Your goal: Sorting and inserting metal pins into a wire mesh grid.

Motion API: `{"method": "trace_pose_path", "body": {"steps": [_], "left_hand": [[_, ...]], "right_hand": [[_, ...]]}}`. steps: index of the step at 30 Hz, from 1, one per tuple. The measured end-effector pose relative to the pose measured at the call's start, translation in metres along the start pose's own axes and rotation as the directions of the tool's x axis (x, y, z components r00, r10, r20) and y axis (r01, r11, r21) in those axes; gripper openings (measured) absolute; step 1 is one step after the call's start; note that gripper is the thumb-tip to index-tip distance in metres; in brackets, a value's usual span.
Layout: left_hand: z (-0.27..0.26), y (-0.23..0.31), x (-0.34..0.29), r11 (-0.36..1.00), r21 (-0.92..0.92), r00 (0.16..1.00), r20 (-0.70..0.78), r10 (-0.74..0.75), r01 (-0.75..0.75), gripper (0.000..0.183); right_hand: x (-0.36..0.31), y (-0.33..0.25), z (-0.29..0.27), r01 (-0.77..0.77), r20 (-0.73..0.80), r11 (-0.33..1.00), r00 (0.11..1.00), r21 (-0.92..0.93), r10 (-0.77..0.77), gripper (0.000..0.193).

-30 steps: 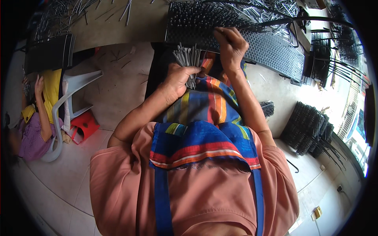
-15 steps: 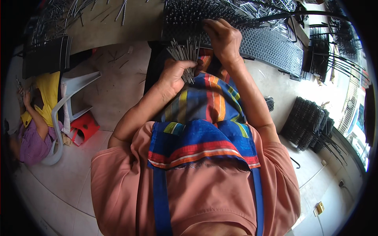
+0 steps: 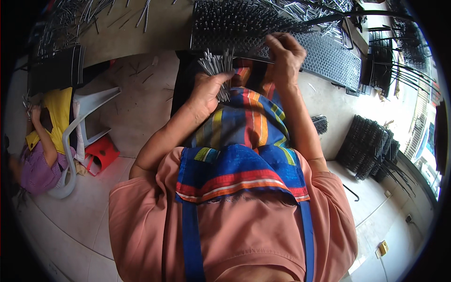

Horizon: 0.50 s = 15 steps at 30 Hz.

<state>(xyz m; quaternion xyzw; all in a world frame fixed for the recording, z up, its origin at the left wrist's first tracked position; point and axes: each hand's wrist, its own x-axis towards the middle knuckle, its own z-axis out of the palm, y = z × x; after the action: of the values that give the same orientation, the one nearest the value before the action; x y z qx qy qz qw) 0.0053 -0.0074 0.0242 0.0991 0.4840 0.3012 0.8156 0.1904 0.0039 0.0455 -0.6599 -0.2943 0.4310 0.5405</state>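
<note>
My left hand [image 3: 207, 89] is wrapped round a bundle of thin grey metal rods [image 3: 216, 62], held upright over my lap with the tops fanned out. To its right, my right hand [image 3: 289, 55] hovers at the near edge of a perforated plate [image 3: 329, 57], thumb and fingers pinched together. Whatever lies between those fingertips is too small and dark to make out. Many rods [image 3: 235, 23] stand upright in the plate's holes on the left and far side; the right part shows bare holes. A striped apron [image 3: 253, 117] covers my lap.
Loose rods [image 3: 143, 14] lie scattered on the table [image 3: 127, 40]. A dark bar [image 3: 324, 21] crosses above the plate. At left another person [image 3: 44, 155] sits by a white chair [image 3: 70, 136] and a red container [image 3: 101, 155]. Black wire racks [image 3: 361, 145] stack on the floor at right.
My right hand has moved right and slightly toward me, from above the standing rods to the plate's near edge. My left hand keeps the bundle, almost unmoved.
</note>
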Motion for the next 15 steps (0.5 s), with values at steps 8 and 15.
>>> {"method": "trace_pose_path", "body": {"steps": [8,15], "left_hand": [[-0.002,-0.003,0.003,0.999,0.047,1.0,-0.002,0.002,-0.002,0.016],[-0.003,-0.002,0.002,0.999,0.008,0.999,0.006,-0.048,0.047,0.015]], "right_hand": [[0.016,0.008,0.001,0.526,-0.045,0.828,0.838,-0.194,-0.544,0.009],[0.02,0.006,0.005,0.609,0.077,0.655,0.756,-0.447,-0.65,0.011]]}}
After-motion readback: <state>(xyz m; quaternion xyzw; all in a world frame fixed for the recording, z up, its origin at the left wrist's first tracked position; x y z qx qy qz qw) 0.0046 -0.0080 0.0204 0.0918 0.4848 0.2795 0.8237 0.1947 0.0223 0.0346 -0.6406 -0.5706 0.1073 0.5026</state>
